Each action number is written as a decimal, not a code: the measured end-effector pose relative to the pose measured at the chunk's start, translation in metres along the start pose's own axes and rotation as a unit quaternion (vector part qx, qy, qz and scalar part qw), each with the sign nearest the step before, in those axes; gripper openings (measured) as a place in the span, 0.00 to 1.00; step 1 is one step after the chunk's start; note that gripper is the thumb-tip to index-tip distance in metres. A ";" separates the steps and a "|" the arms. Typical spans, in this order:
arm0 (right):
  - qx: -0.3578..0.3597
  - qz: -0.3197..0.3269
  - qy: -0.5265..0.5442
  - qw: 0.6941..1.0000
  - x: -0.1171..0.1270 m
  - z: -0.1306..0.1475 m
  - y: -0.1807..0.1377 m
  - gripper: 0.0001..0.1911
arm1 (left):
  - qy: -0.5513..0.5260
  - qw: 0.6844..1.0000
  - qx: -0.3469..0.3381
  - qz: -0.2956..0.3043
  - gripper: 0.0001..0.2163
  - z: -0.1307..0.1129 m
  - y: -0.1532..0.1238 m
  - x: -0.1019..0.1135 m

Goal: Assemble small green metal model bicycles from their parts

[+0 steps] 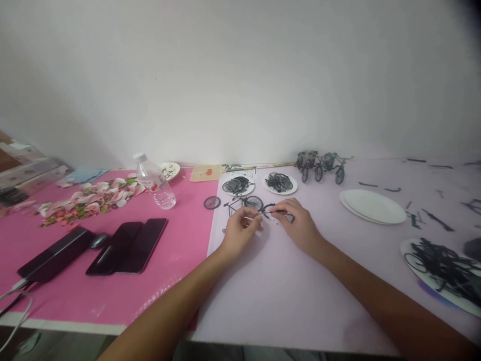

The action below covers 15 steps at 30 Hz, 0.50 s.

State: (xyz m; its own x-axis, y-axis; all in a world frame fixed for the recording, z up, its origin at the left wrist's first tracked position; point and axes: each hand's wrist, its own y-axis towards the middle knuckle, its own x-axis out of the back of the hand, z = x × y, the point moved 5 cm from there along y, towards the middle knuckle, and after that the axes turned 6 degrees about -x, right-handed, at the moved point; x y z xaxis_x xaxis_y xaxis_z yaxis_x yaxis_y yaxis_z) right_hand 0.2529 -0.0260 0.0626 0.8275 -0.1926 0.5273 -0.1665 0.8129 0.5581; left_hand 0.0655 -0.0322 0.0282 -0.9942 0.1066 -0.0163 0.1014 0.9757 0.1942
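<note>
In the middle of the frame, the left hand (240, 228) and right hand (298, 225) both pinch a tiny black bike part (269, 210), which looks light, thin and easy to snap, so hold it gently by its ends.

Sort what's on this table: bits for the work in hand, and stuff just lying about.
In use: left hand, right hand, small black part, half-built toy bike, loose wheel, plates of black parts.
Lying about: water bottle, phones, mouse, pink petals.
</note>
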 end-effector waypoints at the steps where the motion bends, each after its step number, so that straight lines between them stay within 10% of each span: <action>1: 0.002 0.000 0.001 1.000 0.000 0.000 0.000 0.06 | 0.002 1.000 0.000 0.000 0.17 0.000 0.000 0.000; 15: 0.016 -0.012 0.012 1.000 0.002 0.006 0.000 0.04 | 0.008 1.000 -0.008 0.002 0.16 0.000 0.001 0.001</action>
State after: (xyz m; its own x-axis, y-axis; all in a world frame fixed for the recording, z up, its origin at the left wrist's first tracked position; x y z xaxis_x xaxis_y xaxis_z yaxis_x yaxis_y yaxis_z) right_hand 0.2508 -0.0300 0.0673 0.8443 -0.1974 0.4982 -0.1633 0.7908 0.5899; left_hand 0.0642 -0.0316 0.0287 -0.9942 0.1079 -0.0004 0.1054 0.9719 0.2106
